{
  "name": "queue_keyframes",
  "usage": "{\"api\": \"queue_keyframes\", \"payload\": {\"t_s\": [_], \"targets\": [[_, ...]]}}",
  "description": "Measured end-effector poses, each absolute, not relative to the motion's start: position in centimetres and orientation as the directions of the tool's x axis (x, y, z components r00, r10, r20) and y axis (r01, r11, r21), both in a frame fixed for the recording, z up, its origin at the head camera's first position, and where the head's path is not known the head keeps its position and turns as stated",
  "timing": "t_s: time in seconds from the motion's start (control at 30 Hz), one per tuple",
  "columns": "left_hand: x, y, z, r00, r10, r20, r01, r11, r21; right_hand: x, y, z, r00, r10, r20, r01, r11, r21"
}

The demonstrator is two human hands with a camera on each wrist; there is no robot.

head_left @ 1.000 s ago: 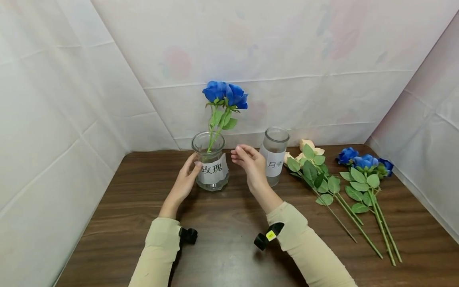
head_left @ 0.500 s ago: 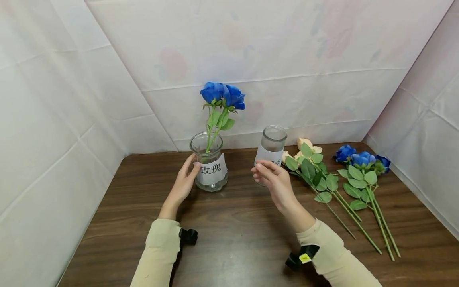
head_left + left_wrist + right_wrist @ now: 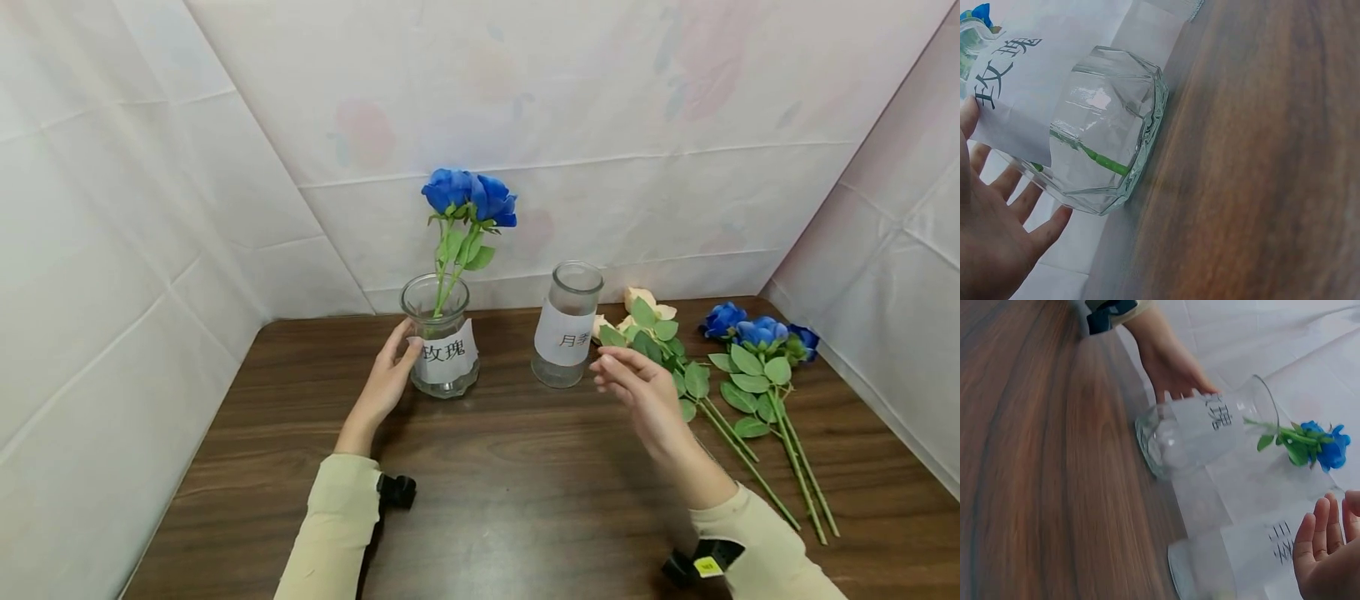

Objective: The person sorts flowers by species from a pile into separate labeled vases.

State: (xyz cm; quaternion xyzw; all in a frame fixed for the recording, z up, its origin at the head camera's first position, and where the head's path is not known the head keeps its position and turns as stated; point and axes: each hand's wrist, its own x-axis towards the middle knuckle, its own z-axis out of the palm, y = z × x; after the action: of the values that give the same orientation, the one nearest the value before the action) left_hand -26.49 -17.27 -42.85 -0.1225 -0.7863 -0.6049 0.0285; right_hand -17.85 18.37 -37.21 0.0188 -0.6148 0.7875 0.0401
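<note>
- Since the earlier frames, the right hand has swung away from the wide vase, passed in front of the narrow vase, and now hangs above the desk just right of that narrow vase, over the leaves of the cream roses.
- Its grip is released: the fingers are loosely extended and hold nothing, as the right wrist view also shows.
- The left hand has stayed where it was, its straight fingers and palm laid against the left side of the wide vase; its grip is relaxed rather than clenched, with the fingers spread beside the glass in the left wrist view.
- The wide vase stands upright near the rear edge of the desk, left of centre, bearing a white paper label and holding two blue roses.
- The narrow vase stands upright just beside it to the right, also labelled, with no stems in it.
- Cream roses lie flat on the desk right of the narrow vase, heads toward the rear edge.
- More blue roses lie near the rear right corner, stems pointing toward the front edge.
</note>
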Motion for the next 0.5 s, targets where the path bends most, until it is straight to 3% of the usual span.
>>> {"api": "queue_keyframes", "payload": {"t_s": [0.27, 0.5], "targets": [[-26.7, -17.2, -42.9, -0.968, 0.15, 0.2, 0.231, 0.237, 0.944, -16.3, 23.1, -36.9, -0.991, 0.029, 0.133, -0.136, -0.182, -0.974], [-26.6, -17.2, -42.9, -0.973, 0.16, 0.169, 0.208, 0.269, 0.94, -14.8, 27.8, -38.0, -0.985, 0.093, 0.144, -0.157, -0.163, -0.974]]}}
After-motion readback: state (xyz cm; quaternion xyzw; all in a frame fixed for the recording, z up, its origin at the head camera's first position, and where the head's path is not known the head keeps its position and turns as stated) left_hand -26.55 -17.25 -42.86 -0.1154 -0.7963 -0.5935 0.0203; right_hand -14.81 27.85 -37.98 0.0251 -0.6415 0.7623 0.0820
